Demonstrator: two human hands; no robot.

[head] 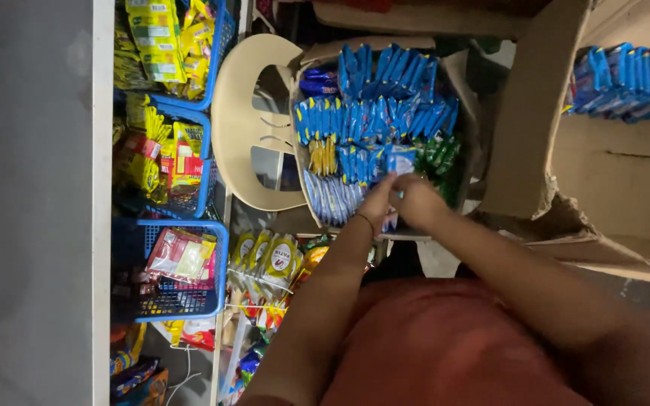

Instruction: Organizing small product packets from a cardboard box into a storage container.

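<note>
1. Left hand (378, 201) and right hand (417, 201) meet at the near edge of an open cardboard box (466, 113); fingers of both closed round a small blue packet (400, 160) with a pale patch, held just above the box's contents.
2. Box filled with upright rows of blue packets (385, 113); a short yellow bunch (323, 156) at the left side, green packets (439, 154) at the right edge.
3. Box rests on a cream plastic chair (246, 113).
4. Left of the chair: three blue wire baskets (216, 259) stacked along a shelf edge, holding yellow and red packets.
5. Right: a torn carton (536, 113), more blue packets (630, 79) in its far corner.
6. Below the box: hanging sachets with oval white labels (268, 256).
</note>
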